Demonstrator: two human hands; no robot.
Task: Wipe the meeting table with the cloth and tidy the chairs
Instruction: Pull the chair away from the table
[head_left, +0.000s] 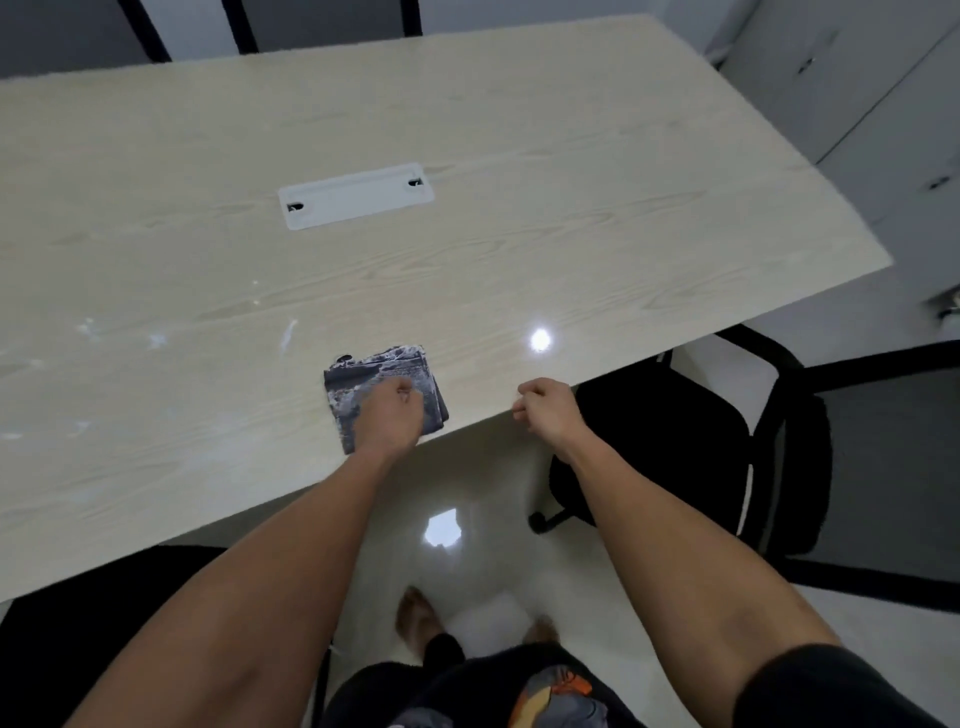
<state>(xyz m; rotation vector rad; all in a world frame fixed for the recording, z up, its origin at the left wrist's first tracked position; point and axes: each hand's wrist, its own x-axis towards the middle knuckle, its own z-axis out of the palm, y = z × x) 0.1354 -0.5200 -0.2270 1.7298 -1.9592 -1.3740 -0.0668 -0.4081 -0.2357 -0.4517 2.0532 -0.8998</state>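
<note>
Cloth lies folded on the pale wood-grain desk, close to the near edge — a dark grey square smeared with white. The left hand rests on top of it, fingers curled down onto the fabric, covering its near right part; whether the fingers pinch the cloth or only press it flat cannot be told from above. The right hand sits just beside the cloth's right side, apart from it, at the desk's edge. It is loosely curled into a half-fist and nothing shows in its grip.

White streaks and smudges mark the desk to the left of the cloth, well apart from both hands. A white cable plate is set into the desk farther out, beyond the cloth. A bright light spot reflects off the surface just past the right hand.

A black chair stands to the right, its seat partly under the desk's corner — its backrest is turned away from the desk. Another black seat shows at the lower left, under the near edge.
</note>
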